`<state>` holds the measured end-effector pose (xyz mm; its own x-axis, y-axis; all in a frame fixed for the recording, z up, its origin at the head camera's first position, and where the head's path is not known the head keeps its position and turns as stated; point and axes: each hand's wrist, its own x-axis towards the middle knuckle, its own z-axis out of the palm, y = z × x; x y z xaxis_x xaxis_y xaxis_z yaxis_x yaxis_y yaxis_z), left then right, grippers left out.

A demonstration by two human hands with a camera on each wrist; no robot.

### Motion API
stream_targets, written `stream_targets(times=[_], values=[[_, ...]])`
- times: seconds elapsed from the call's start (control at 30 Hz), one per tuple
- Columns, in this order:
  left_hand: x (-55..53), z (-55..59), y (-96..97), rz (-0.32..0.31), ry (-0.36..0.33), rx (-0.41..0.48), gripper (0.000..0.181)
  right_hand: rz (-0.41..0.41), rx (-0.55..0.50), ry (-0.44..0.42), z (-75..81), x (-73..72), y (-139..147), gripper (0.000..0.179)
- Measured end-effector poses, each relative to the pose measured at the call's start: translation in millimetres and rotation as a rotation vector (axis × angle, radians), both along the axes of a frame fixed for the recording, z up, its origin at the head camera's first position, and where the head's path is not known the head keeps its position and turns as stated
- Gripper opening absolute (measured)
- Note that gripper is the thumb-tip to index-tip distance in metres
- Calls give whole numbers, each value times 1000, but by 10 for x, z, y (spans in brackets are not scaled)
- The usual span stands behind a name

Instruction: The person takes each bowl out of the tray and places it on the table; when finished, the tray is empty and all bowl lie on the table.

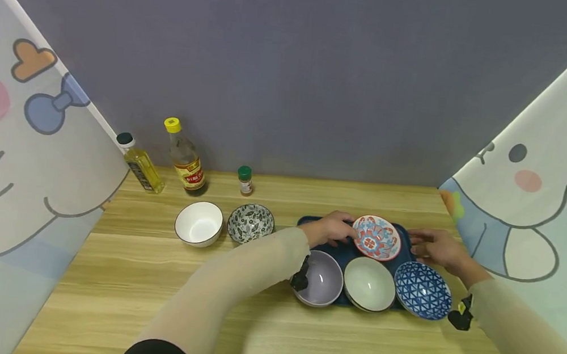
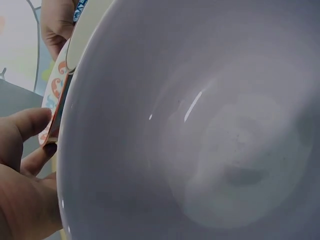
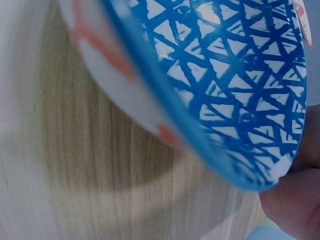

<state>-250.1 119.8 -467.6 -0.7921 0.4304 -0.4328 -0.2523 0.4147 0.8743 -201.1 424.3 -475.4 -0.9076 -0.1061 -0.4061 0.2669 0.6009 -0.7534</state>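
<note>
My left hand (image 1: 332, 229) pinches the left rim of a red, white and blue patterned bowl (image 1: 376, 238); in the left wrist view the thumb lies on its side and a finger under the rim. The bowl is over the back of a dark blue tray (image 1: 342, 255). At the tray's right end is my right hand (image 1: 438, 249), fingers loosely extended, just right of that bowl. Nearer the front stand a lilac bowl (image 1: 322, 277), a white bowl (image 1: 369, 284) and a blue triangle-patterned bowl (image 1: 423, 290), which in the right wrist view sits over an orange-and-white one (image 3: 110, 75).
Left of the tray stand a white bowl with a dark rim (image 1: 199, 223) and a black-and-white leaf-patterned bowl (image 1: 250, 223), partly behind the left sleeve. Along the back are an oil bottle (image 1: 143, 169), a yellow-capped bottle (image 1: 189, 168) and a green-capped jar (image 1: 245, 182). A grey wall rises behind.
</note>
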Motion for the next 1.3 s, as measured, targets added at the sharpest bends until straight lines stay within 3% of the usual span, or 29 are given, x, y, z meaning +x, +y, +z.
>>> stream_targets(times=[0.23,0.53,0.8,1.0,1.3], values=[[36,23,49,59,25,7,47,-8,3,2,-11,-7,1,63],[124,13,141,122,-11,75,46,-11,4,5,-3,4,-24,62],[119,5,147,123,-79,175,48,-4,22,6,-6,4,-9,62],[135,-29,156,158,-91,187,51,-5,23,7,-17,5,4,63],[142,-27,95,133,-104,223,54,3,37,9,-27,-4,2,62]])
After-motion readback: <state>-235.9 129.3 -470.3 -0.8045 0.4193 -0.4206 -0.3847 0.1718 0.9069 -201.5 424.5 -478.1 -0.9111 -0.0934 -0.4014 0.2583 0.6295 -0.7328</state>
